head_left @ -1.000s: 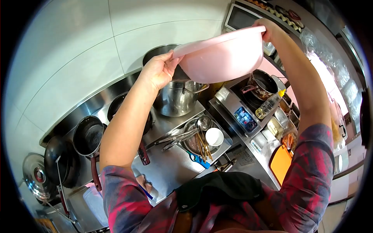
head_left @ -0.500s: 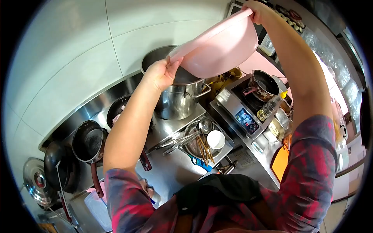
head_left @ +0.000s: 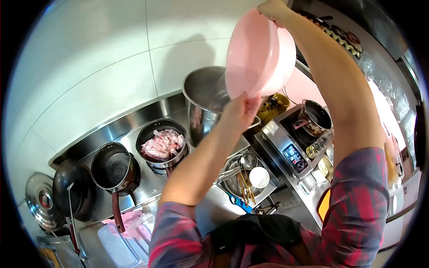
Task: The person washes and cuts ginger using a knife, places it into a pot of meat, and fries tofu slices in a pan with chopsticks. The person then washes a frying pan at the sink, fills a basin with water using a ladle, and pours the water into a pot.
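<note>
A pink plastic basin [head_left: 250, 49] is tipped steeply over the tall steel stockpot [head_left: 199, 96], its open side facing left. My left hand [head_left: 245, 109] grips the lower rim, fingers closed on it. Up at the top edge, my right hand [head_left: 275, 11] is closed on the rim too. Something clear, seemingly water, streams from the basin into the pot; the pot's contents are hidden. Left of the stockpot sits a frying pan of raw sliced meat [head_left: 161, 145], partly behind my left forearm.
An empty dark saucepan [head_left: 109, 167] and metal lid [head_left: 44, 201] stand at left. A tray holds a white bowl [head_left: 259, 177], ladle and chopsticks. On the right, an induction cooker [head_left: 292, 156] carries a small pot [head_left: 315, 118]. Plastic containers [head_left: 118, 245] lie at the front left.
The basin has turned from a slight tilt to nearly on its side. My left hand has moved right and down, my right hand slightly left. More of the meat pan shows.
</note>
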A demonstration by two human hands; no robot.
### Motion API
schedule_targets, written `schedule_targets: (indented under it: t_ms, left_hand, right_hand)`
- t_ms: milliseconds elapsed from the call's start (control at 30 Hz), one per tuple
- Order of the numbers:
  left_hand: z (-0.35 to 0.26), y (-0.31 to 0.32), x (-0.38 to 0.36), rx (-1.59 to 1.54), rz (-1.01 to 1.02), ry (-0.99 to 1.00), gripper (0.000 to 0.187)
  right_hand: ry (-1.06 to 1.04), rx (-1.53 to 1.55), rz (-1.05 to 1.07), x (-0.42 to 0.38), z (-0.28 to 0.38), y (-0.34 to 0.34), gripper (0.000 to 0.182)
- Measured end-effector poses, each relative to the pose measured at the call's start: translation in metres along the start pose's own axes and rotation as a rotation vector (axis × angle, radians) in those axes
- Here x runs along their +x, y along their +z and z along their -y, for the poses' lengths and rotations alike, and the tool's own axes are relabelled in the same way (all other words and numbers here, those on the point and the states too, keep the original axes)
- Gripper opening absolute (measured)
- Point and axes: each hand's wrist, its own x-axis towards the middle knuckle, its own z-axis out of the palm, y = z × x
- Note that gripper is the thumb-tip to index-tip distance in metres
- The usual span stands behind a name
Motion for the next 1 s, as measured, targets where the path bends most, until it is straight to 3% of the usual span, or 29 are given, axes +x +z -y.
schedule_targets:
  t_ms: [67, 167, 267, 367, 467, 567, 633, 700, 733, 800, 867, 933, 1000]
  left_hand:
    - [0.015, 0.013, -0.001, -0.073, -0.015, 0.018, 0.021]
    - [0.03, 0.022, 0.018, -0.18, 0.0, -0.043, 0.023]
    - [0.041, 0.031, 0.033, -0.259, 0.032, -0.049, 0.024]
    - [0.048, 0.033, 0.056, -0.281, 0.116, -0.079, 0.022]
    - [0.052, 0.029, 0.074, -0.227, 0.132, -0.096, 0.019]
    - [0.054, 0.023, 0.071, -0.109, -0.008, -0.126, 0.017]
    - [0.04, 0.013, 0.074, -0.135, -0.069, -0.114, 0.018]
    - [0.025, 0.009, 0.055, 0.016, -0.019, 0.119, 0.015]
    - [0.012, 0.005, 0.034, 0.117, -0.056, 0.151, 0.015]
    - [0.003, 0.005, -0.01, 0.293, -0.095, 0.274, 0.018]
    - [-0.004, -0.011, -0.063, 0.429, -0.143, 0.495, 0.019]
    - [0.0, -0.023, -0.136, 0.553, -0.259, 0.673, 0.021]
    - [0.001, -0.047, -0.218, 0.587, -0.385, 0.881, 0.023]
  right_hand:
    - [0.313, 0.766, -0.033, -0.049, 0.028, -0.054, 0.036]
    - [0.234, 0.641, -0.11, -0.072, 0.049, -0.089, 0.042]
    - [0.123, 0.744, -0.155, -0.075, 0.066, -0.096, 0.048]
    - [-0.176, 0.594, -0.376, -0.066, 0.078, -0.084, 0.016]
    - [-0.281, 0.593, -0.534, -0.076, 0.084, -0.07, 0.014]
    - [-0.131, 0.671, -0.503, -0.113, 0.065, -0.058, 0.026]
    - [0.13, 0.738, -0.515, -0.131, 0.039, -0.046, 0.034]
    - [0.289, 0.855, -0.493, -0.149, 0.001, -0.019, 0.039]
    - [0.3, 0.909, -0.626, -0.153, -0.013, 0.004, 0.042]
    - [0.408, 0.931, -0.487, -0.177, -0.043, 0.047, 0.042]
    - [0.282, 1.527, -0.251, -0.235, -0.034, 0.065, 0.046]
    - [0.227, 1.598, -0.339, -0.311, -0.018, 0.106, 0.046]
    - [-0.048, 1.411, -0.303, -0.398, -0.001, 0.179, 0.031]
